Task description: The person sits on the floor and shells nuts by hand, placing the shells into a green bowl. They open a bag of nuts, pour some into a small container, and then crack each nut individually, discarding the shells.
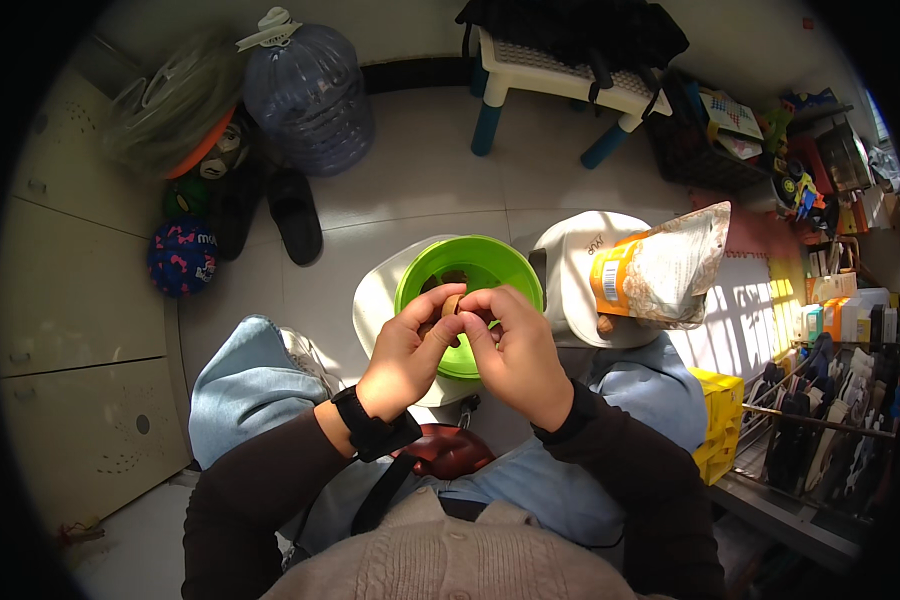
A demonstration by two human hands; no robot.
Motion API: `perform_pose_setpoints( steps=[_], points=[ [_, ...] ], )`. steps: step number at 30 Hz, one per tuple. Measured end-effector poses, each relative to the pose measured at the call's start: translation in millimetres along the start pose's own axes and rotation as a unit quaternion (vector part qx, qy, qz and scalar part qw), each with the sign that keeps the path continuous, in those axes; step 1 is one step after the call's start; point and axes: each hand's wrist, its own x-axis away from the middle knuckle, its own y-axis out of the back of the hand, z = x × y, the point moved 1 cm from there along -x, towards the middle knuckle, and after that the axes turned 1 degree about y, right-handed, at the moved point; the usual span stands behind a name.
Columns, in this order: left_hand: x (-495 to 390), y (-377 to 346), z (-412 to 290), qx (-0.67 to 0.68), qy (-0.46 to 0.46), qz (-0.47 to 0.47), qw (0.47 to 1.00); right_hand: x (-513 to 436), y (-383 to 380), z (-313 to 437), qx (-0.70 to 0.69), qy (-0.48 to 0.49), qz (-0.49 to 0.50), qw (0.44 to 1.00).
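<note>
Both my hands meet over a bright green plastic bowl [506, 262]. My left hand [412, 352] and my right hand [514, 349] hold a brown nut, possibly a walnut [451, 304], between thumbs and forefingers. Brown pieces that look like nutshell [454, 277] lie in the bowl behind my fingers; my hands hide part of its inside. The bowl stands on a white stool [375, 300]. Just right of it, a second white stool [562, 247] bears an orange and white pouch [660, 270], with a brown nut [605, 324] at the pouch's lower edge.
A large blue plastic water bottle [307, 97], black slippers [295, 217] and a patterned ball [184, 256] are at the upper left. A white table with blue legs [570, 75] stands at the back. Yellow crates [720, 424] and a shoe rack [817, 424] are at the right.
</note>
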Motion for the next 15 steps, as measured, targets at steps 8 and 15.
perform_pose_setpoints(
  steps=[8, 15],
  points=[
    [3.6, -5.3, -1.8, -0.002, -0.003, -0.020, 1.000, 1.7, -6.6, -8.8, -0.074, -0.014, -0.017, 0.997],
    [3.1, -7.7, 0.4, -0.071, -0.026, -0.040, 0.996, 3.5, -16.3, -22.7, -0.153, -0.052, -0.018, 0.987]
  ],
)
